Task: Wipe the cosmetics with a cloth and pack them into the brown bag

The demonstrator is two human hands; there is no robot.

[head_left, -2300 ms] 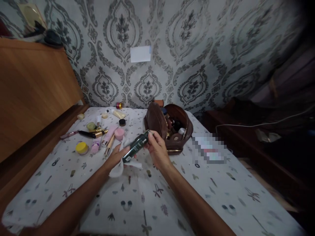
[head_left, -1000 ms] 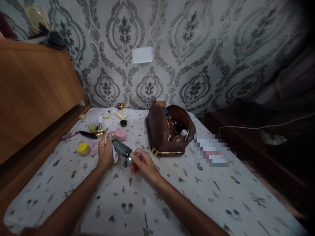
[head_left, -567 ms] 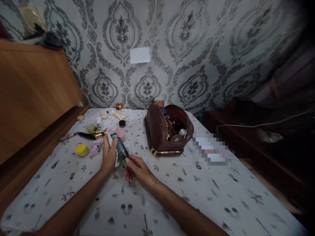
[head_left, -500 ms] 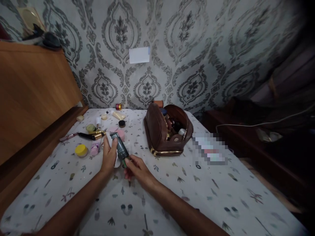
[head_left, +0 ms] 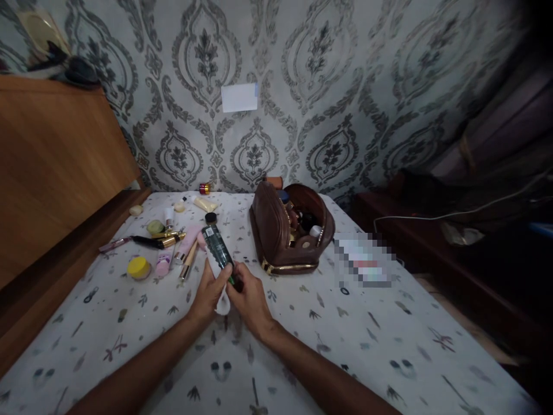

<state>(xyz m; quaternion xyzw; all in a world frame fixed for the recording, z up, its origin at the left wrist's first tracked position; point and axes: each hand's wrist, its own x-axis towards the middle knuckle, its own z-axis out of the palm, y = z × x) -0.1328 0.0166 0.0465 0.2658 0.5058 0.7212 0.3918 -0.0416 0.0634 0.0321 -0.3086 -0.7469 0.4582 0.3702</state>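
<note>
A dark green tube (head_left: 217, 245) with a pale label slants between my two hands, its far end pointing away from me. My left hand (head_left: 210, 293) is closed around its left side, thumb on top, with a white cloth (head_left: 223, 304) between palm and tube. At the tube's near end, my right hand (head_left: 251, 301) has its fingers closed on it; a bit of green shows there. Just left of the tube lie a pink tube (head_left: 186, 245) and a wooden-handled brush (head_left: 189, 262). A small black-lidded jar (head_left: 211, 218) stands beyond it.
An open brown cosmetic bag (head_left: 272, 230) full of items stands right of my hands. Left lie a yellow-lidded jar (head_left: 139, 268), a purple-and-pink tube (head_left: 164, 260), a black brush (head_left: 149, 241) and a cream tube (head_left: 205, 204). A wooden cabinet (head_left: 60, 167) borders the left; a blurred-out item (head_left: 367, 260) lies right.
Both hands have come nearer to me and slightly right with the green tube. The tube has turned so that its label shows, and the brush beside it is now uncovered.
</note>
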